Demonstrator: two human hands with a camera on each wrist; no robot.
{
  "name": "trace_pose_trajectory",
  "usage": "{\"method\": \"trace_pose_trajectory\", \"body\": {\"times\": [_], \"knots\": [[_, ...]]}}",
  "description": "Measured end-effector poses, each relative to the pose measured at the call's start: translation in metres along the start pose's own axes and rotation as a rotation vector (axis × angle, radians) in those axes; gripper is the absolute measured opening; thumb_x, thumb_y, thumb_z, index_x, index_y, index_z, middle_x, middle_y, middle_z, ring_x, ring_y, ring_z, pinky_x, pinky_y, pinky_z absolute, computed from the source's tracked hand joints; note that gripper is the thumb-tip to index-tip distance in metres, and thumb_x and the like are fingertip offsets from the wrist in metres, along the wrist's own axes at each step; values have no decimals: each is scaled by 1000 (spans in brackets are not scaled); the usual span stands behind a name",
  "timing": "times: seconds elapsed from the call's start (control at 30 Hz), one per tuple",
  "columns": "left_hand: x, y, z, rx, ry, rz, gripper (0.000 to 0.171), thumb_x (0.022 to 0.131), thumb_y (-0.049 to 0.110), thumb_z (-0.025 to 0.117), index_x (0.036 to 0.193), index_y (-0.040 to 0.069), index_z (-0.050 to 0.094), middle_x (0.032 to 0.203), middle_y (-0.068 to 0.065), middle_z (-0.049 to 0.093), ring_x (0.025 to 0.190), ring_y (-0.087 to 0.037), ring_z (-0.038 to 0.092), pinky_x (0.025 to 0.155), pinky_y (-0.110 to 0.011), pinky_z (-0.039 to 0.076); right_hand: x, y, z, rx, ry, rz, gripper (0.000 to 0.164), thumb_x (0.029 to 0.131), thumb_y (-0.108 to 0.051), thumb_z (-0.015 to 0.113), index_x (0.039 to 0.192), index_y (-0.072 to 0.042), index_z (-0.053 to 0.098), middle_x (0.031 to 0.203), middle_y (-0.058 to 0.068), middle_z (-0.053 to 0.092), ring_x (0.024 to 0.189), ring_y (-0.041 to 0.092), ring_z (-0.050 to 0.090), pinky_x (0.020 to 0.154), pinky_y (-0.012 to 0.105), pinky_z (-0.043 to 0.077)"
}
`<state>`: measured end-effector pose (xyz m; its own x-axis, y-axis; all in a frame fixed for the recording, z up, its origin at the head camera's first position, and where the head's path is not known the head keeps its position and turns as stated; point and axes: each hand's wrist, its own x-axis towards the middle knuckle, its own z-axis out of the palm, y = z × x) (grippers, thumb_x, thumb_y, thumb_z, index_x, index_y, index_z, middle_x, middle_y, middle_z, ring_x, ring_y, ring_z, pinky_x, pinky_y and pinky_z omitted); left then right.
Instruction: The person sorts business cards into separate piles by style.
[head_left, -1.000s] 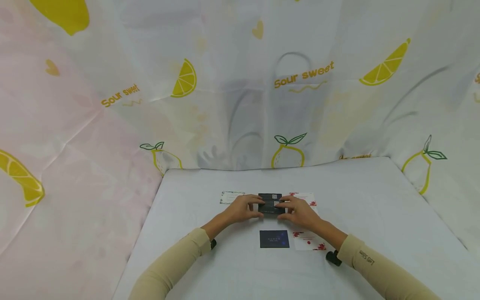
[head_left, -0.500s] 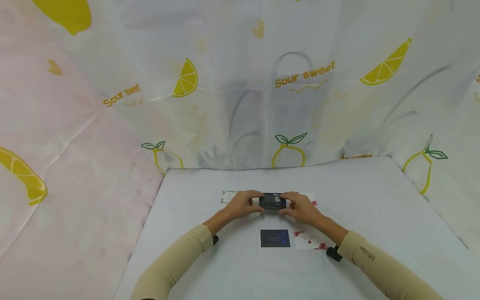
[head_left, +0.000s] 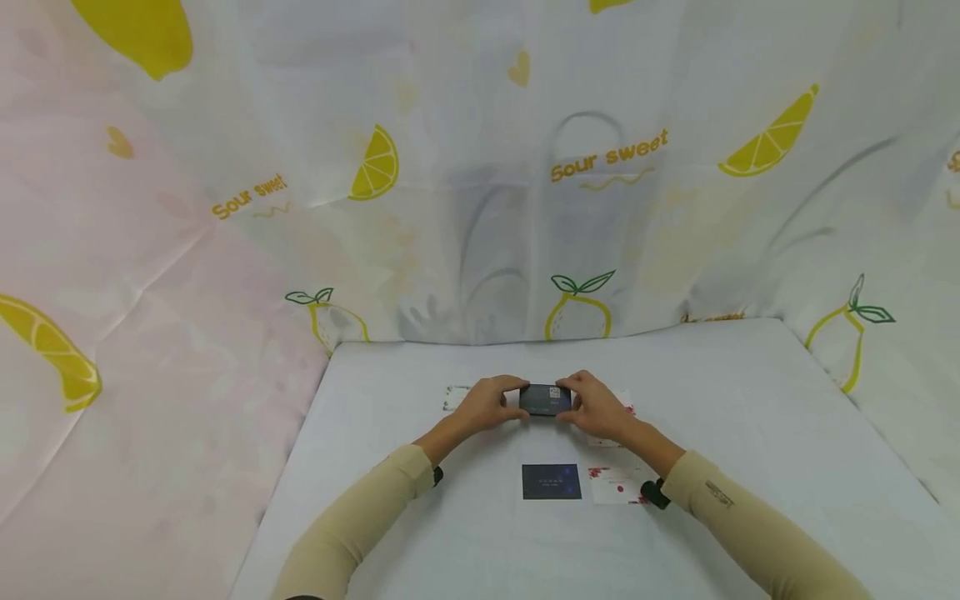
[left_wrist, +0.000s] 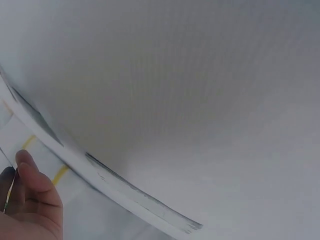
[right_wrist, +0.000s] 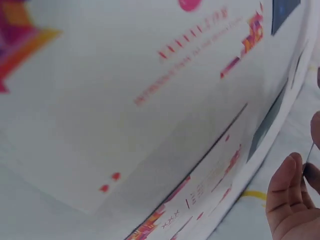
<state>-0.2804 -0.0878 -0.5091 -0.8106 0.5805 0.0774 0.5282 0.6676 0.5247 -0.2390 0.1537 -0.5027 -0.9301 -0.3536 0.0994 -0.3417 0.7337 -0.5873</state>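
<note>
Both hands hold a black card [head_left: 545,400] with a small white code square near its upper right, toward the back of the white table. My left hand [head_left: 486,403] pinches its left end between thumb and fingers. At the opposite end my right hand [head_left: 600,408] grips it the same way. Seen from the left wrist, the left hand [left_wrist: 35,205] has a thin card edge between thumb and fingertips. In the right wrist view the right hand [right_wrist: 290,200] appears at the right border, fingertips pinching a thin edge.
A white card with dark leaf print [head_left: 455,397] lies partly behind the left hand. White cards with red print lie beneath the right hand [head_left: 624,398]. Nearer me are a dark blue card [head_left: 551,482] and a white-and-red card [head_left: 615,487]. A lemon-print cloth [head_left: 480,208] hangs behind the table.
Two black cards that showed one above the other, overlapping, now appear as a single card between the hands. My fingers have moved to its ends. The other cards stay put.
</note>
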Motion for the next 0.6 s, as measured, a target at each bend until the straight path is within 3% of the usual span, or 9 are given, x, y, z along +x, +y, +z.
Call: {"method": "trace_pose_trajectory", "body": {"times": [0.23,0.5,0.6], "knots": [[8,3,-2,22,-7,-31,60,82,30,81,135,12,60,136,-6,62,73,-7,56,66,-21,47,9,1,-3,-32,2,38,58,81,-19,82,133,-3,60,127,18,52,91,20,57,75,33,48],[18,6,-5,76,-26,-63,52,82,25,81,130,13,64,129,-5,66,76,-10,58,68,-24,48,14,2,-2,-56,6,67,57,83,-24,81,133,-5,61,126,17,54,90,20,56,75,34,48],[21,6,-6,84,-40,-86,52,82,25,82,130,13,65,130,-5,66,85,-14,62,76,-29,51,16,2,-1,-61,-2,81,57,83,-24,80,134,-5,61,126,16,54,90,19,55,75,34,48]]}}
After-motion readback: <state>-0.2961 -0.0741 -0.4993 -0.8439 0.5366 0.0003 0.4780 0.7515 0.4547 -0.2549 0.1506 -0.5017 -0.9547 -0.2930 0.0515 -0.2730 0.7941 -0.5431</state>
